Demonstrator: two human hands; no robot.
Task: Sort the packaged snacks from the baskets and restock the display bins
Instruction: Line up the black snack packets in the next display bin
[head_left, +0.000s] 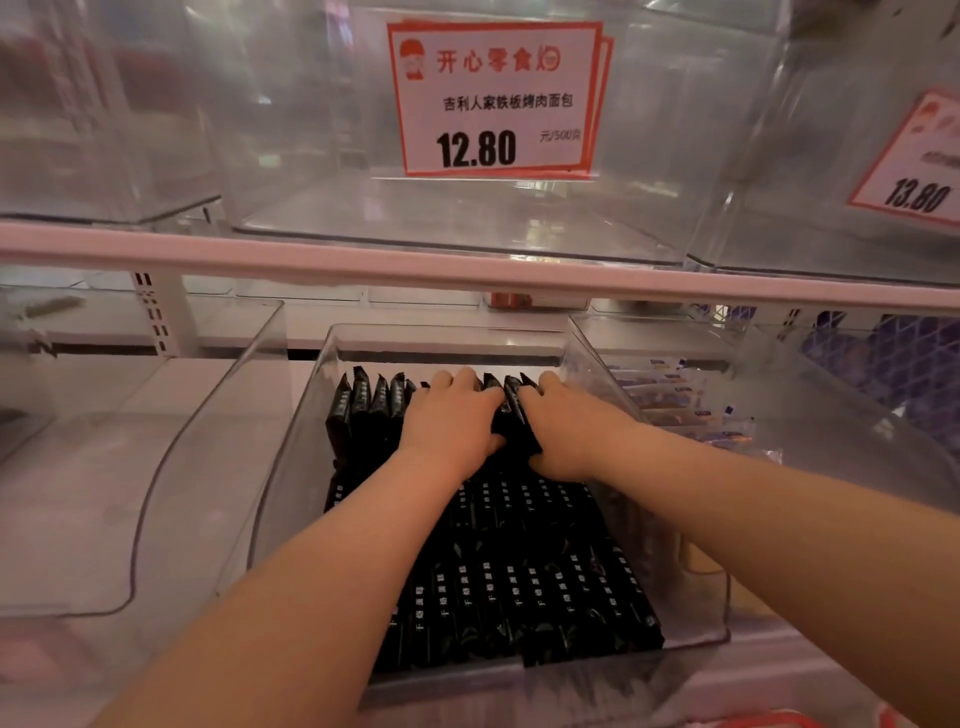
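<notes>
The landmark for all positions below is the clear display bin (291, 467) at the centre of the lower shelf.

Front of the bin: a row of black snack packets (519, 587) stands on edge, packed side by side. Each packet's long axis runs front to back, away from the person. This row fills the bin from near its left wall to its right wall.

Rear of the bin: a second row of black packets (363, 410) stands upright in the same orientation. Both hands work in this row.

Left hand (449, 421): placed palm down on the rear row, fingers curled over the packet tops, thumb toward the gap between the hands. It presses and holds the packets on its side.

Right hand (563, 431): placed just right of the left hand, fingers curled round several packets, which tilt slightly between the two hands. Both hands are equally near the work; the gripped packets lie directly between and under them.

Judgement: the step in hand is seating and squaring these packets into the rear row. The next move depends on keeping their long axis parallel to the packets already standing.

Right of the bin: a neighbouring bin holds light-coloured packets (670, 410).

Above the bin: an upper shelf rail (311, 257), with clear bins and a price card (493, 98) reading 12.80.
</notes>
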